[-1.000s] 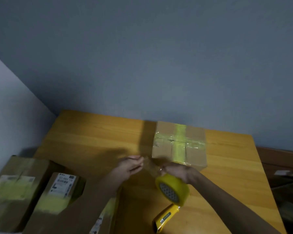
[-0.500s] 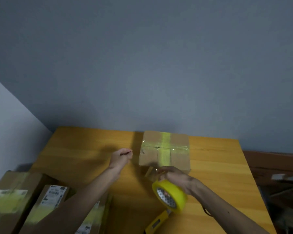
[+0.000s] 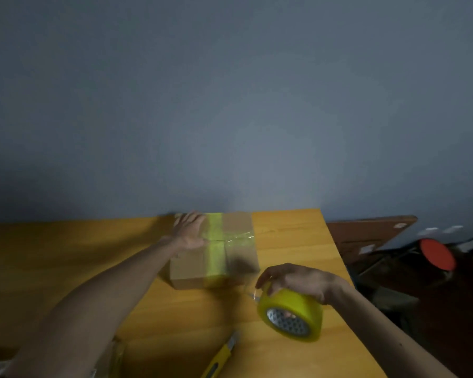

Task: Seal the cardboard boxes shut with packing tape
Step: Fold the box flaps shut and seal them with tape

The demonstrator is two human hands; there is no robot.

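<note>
On the yellow-brown wooden surface (image 3: pixel 79 255), the left hand (image 3: pixel 190 231) now lies flat on the far-left top of the small brown cardboard box (image 3: pixel 187 268), with fingers (image 3: pixel 191 218) straight, slightly spread and pressing down. Half a sec ago it hung in the air left of the box w/ fingertips pinched, so the tape end it held has prob. just been stuck down.

The box sits mid-surface, close to the far edge by the wall, flaps closed. A yellow-green tape band (image 3: pixel 215 257) runs front to back over it, and clear tape crosses that. A clear strip (image 3: pixel 247 291) (faint, hard to trace) seems to run from the box's near right corner to the yellow packing-tape roll (image 3: pixel 290 313).

A yellow utility knife (image 3: pixel 221 356) lies near the front edge, untouched, just left of the roll. The right hand (image 3: pixel 298 279) grips the roll from above, fingers curled over its rim. It sits further right and clear of the box vs. before, prob. paying out tape.

Judgement: this box is nearly sealed; smoothing and cutting the strip remain. Off the surface at far right is a red round lid (image 3: pixel 436 253).
</note>
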